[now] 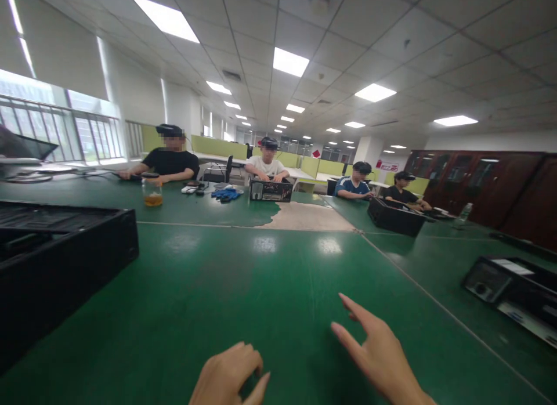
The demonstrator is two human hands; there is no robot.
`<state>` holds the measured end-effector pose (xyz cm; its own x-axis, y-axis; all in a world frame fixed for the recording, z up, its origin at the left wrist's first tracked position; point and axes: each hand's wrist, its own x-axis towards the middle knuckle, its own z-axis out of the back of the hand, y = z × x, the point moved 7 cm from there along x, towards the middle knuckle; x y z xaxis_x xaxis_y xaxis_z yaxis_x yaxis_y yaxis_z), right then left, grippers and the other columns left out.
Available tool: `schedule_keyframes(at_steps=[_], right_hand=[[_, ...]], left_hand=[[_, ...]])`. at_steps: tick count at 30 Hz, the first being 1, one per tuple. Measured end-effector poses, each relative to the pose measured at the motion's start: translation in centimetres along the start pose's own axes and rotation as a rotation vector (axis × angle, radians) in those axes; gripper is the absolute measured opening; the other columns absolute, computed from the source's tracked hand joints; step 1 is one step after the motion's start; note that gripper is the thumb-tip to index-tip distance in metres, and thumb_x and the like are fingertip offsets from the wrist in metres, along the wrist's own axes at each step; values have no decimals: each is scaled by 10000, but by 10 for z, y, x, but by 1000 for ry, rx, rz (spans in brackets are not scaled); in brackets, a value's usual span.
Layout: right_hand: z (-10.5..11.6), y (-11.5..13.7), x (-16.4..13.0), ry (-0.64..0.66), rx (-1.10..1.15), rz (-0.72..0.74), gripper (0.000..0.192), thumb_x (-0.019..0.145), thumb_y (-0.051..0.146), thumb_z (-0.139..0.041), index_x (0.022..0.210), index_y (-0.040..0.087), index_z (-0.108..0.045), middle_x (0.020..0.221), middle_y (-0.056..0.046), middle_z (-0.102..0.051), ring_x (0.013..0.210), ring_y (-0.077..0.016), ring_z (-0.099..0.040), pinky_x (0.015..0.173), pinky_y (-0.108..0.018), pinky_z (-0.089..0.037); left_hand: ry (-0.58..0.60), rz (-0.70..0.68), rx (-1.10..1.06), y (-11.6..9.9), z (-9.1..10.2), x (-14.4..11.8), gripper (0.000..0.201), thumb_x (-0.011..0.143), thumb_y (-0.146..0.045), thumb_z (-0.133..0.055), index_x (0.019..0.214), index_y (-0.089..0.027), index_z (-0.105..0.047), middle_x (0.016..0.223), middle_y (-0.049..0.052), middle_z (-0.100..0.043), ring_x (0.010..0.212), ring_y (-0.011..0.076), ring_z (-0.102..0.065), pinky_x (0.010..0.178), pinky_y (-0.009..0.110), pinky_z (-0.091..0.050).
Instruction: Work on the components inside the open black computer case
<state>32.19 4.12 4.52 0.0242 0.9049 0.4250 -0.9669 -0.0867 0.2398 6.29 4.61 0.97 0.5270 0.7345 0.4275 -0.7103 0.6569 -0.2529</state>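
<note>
My left hand point(232, 370) is at the bottom of the view over the green table point(209, 277). Its fingers curl loosely, the thumb stands apart from them, and nothing shows in the gap. To its right, my right hand point(376, 347) reaches over the same tabletop, thumb and fingers spread, holding nothing. Whether either hand touches the surface, I cannot tell. Nearest on the left is a black computer case point(87, 266) lying on its side, cut off by the frame edge. Another opened case point(491, 286) lies farther off to the right.
Several people sit across the table, one behind a small case point(270, 190), others by a black case point(395, 215). A jar of amber liquid point(152, 191), blue gloves point(226, 194) and a clear bottle point(465, 213) stand or lie farther back. A bare pale patch point(311, 216) marks the tabletop.
</note>
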Motion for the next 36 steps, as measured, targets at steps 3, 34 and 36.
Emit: schedule_keyframes(at_steps=[3, 34, 36], right_hand=[[34, 7, -49, -81, -88, 182, 587, 826, 542, -519, 1338, 261, -462, 1230, -54, -620, 1059, -219, -620, 845, -338, -556], [86, -42, -66, -100, -323, -20, 478, 879, 612, -359, 888, 306, -726, 864, -12, -736, 738, -212, -683, 604, -288, -475], [85, -19, -74, -105, -283, 44, 457, 887, 583, -383, 866, 282, -726, 833, -23, -735, 709, -191, -680, 610, -268, -476]], left_hand=[[174, 203, -65, 12, -8, -2, 241, 866, -374, -441, 735, -212, -563, 694, 2, -623, 665, 161, -584, 591, 271, -369], [12, 145, -76, -14, 103, 51, 372, 893, -503, -393, 814, -221, -623, 558, -30, -499, 571, 138, -492, 575, 256, -291], [-6, 65, -75, -36, 109, 68, 347, 887, -493, -414, 829, -235, -638, 551, -28, -515, 566, 140, -502, 559, 254, -292]])
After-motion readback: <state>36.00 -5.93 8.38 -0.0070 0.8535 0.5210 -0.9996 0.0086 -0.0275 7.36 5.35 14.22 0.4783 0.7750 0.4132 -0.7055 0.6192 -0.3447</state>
